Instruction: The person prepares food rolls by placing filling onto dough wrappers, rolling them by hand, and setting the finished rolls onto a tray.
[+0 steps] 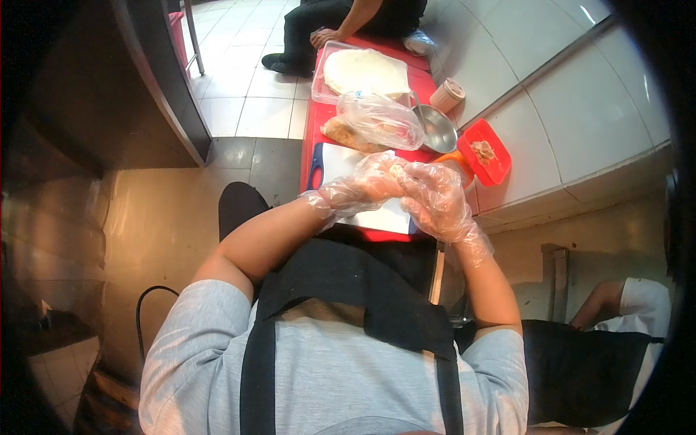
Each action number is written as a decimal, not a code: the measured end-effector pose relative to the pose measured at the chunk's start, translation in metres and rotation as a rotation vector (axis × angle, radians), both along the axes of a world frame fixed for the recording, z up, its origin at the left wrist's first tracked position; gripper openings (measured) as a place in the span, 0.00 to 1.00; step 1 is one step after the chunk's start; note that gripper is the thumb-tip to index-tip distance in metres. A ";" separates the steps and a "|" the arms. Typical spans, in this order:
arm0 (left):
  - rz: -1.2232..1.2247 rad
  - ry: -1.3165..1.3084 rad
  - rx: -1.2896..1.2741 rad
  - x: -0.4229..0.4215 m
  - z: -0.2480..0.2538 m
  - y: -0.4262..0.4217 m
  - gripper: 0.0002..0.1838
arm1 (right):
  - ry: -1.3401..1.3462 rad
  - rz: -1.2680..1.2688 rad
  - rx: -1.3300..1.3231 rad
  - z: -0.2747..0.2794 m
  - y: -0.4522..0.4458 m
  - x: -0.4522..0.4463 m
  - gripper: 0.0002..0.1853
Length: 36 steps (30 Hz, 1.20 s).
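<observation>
Both hands wear clear plastic gloves and meet above a white cutting board (337,161) with blue edges. My left hand (371,183) has its fingers curled in against the right one. Bent inward too, my right hand (438,201) closes from the other side. A small pale bit shows between the fingertips, but the gloves hide what it is. Just beyond the hands lie a clear plastic bag (384,119) and a tan, lumpy food piece (344,134). Right of my right hand is a red plastic container (497,169) with shredded light-brown food inside.
A clear tray (319,90) with pale, sheet-like food (366,71) sits farther along the red table (310,138). A metal bowl (440,130) and a lidded jar (447,94) stand by the tiled wall. One person sits at the far end; another person (591,370) is at the lower right.
</observation>
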<state>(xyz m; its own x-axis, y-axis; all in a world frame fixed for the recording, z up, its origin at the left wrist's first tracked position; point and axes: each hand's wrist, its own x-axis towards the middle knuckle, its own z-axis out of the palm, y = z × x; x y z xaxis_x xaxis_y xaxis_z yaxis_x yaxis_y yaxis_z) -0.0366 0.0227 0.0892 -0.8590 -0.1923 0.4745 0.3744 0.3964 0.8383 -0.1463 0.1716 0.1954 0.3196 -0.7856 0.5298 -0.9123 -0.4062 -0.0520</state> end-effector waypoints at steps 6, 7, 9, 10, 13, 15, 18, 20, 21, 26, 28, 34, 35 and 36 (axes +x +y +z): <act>0.133 0.255 -0.561 0.014 0.007 0.003 0.16 | 0.085 -0.097 -0.004 -0.008 0.009 0.001 0.25; 0.139 0.210 -0.539 0.014 0.004 0.005 0.16 | 0.099 -0.120 0.012 -0.009 0.009 0.001 0.26; 0.156 0.164 -0.566 0.014 0.006 0.007 0.17 | 0.111 -0.144 0.023 -0.008 0.009 0.002 0.27; 0.169 0.162 -0.614 0.015 0.010 0.007 0.16 | 0.110 -0.146 0.019 -0.007 0.008 0.003 0.27; 0.140 0.188 -0.632 0.008 0.008 0.004 0.15 | 0.007 -0.090 0.038 -0.001 0.000 0.002 0.26; 0.126 0.200 -0.606 0.005 0.005 0.003 0.14 | -0.042 -0.070 0.055 0.000 -0.005 -0.003 0.24; 0.127 0.229 -0.584 0.007 0.006 0.001 0.14 | -0.055 -0.072 0.080 -0.004 -0.009 -0.009 0.22; 0.101 0.296 -0.587 0.010 0.010 -0.002 0.16 | -0.096 -0.041 0.104 -0.002 -0.011 -0.007 0.21; 0.054 0.295 -0.398 0.009 0.015 0.001 0.15 | -0.088 -0.046 0.124 0.001 -0.012 -0.005 0.22; -0.166 -0.105 0.636 0.010 0.037 0.004 0.13 | -0.159 -0.064 -0.006 0.019 -0.016 0.000 0.26; -0.161 0.113 0.972 0.016 0.050 0.012 0.11 | -0.469 -0.183 -0.109 0.007 -0.012 -0.012 0.31; 0.430 0.130 0.940 0.060 -0.056 -0.060 0.18 | -0.985 -0.313 -0.084 -0.066 0.048 -0.069 0.27; 0.455 -0.020 0.821 0.078 -0.078 -0.077 0.19 | -0.840 -0.406 -0.020 -0.080 0.057 -0.078 0.25; 0.474 -0.166 0.698 0.098 -0.095 -0.101 0.19 | -0.690 -0.493 0.042 -0.094 0.063 -0.087 0.24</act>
<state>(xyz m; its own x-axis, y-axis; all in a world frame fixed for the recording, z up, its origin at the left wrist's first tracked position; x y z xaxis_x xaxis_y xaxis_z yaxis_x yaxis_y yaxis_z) 0.0618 -0.0785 -0.0061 -0.6621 -0.7494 -0.0105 0.1506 -0.1468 0.9776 -0.2331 0.2350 0.1013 -0.4486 -0.7735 0.4478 -0.7427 0.0439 -0.6682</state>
